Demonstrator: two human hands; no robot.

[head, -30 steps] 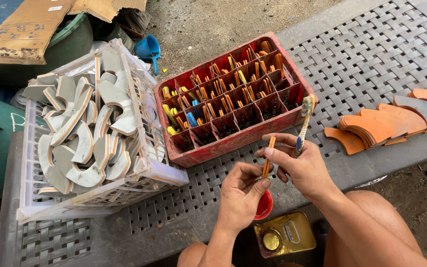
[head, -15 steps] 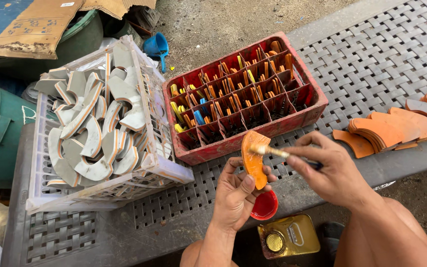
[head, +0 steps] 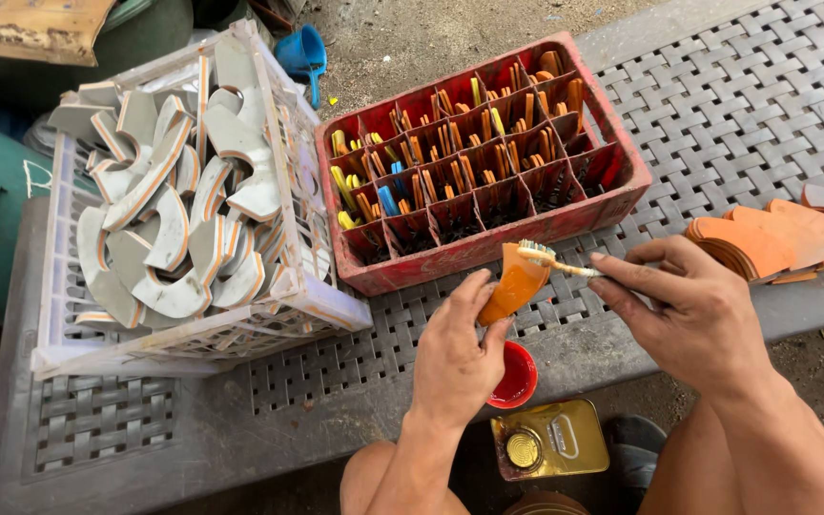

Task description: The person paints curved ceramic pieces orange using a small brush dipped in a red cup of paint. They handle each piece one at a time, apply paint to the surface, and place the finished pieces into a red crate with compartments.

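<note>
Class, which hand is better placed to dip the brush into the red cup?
Probably the right hand: it already holds the brush. The left hand grips the orange piece, just above the red cup.

Open woven grey plastic bench [head: 736, 124] lies right of the red compartmented plastic crate [head: 488, 238] — white lattice basket [head: 269, 315] blocks the left.

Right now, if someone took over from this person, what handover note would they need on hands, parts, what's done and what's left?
Left hand: holds an orange curved piece upright.
Right hand: holds a small brush, bristles on the piece's top edge.
Below: red cup and gold tin.
Done: orange pieces stacked at right, it seems.
Left: apparently the grey pieces in the white crate.
</note>
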